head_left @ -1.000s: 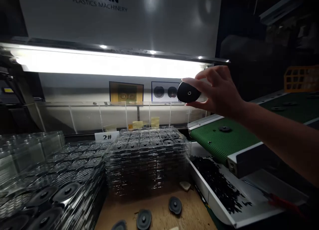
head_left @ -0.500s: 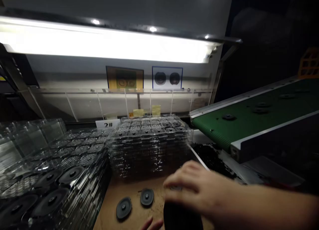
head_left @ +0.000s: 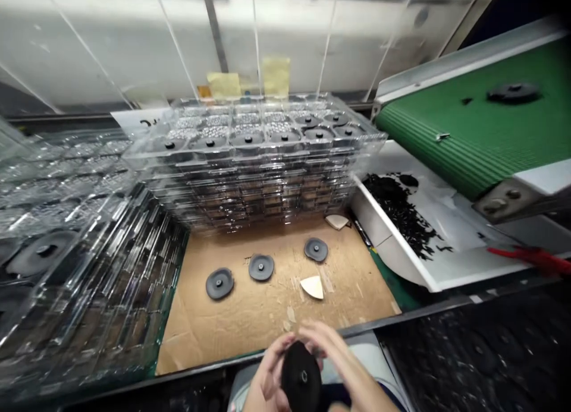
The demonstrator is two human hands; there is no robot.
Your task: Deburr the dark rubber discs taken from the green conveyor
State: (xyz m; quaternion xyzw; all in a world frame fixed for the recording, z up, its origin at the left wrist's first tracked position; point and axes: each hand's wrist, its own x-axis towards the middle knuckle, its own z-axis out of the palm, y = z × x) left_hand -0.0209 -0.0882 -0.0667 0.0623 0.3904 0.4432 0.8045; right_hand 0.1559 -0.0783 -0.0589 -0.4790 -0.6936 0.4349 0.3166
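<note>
A black round disc (head_left: 300, 379) with a small raised centre is held upright in front of me, just past the cardboard's near edge. My left hand (head_left: 268, 376) grips it from the left side. My right hand (head_left: 334, 355) is curled round its upper right, slightly blurred, and the disc hides some of the fingers. Three similar grey discs lie on the cardboard: one disc (head_left: 220, 283) at the left, another disc (head_left: 261, 268) beside it, and a third disc (head_left: 316, 249) farther right. A small cream wedge-shaped pad (head_left: 313, 287) lies near them.
Clear plastic trays (head_left: 250, 189) stand stacked behind the cardboard (head_left: 191, 323), with another stack (head_left: 98, 269) at left. A white bin (head_left: 392, 239) with black scraps sits right, below a green conveyor belt (head_left: 450, 132) bearing a black disc. Red-handled tool (head_left: 530, 256) at right.
My view has tilted down. My right hand has drawn back from over the cardboard toward my lap, and both hands now meet at the black disc. A third grey disc has come into sight.
</note>
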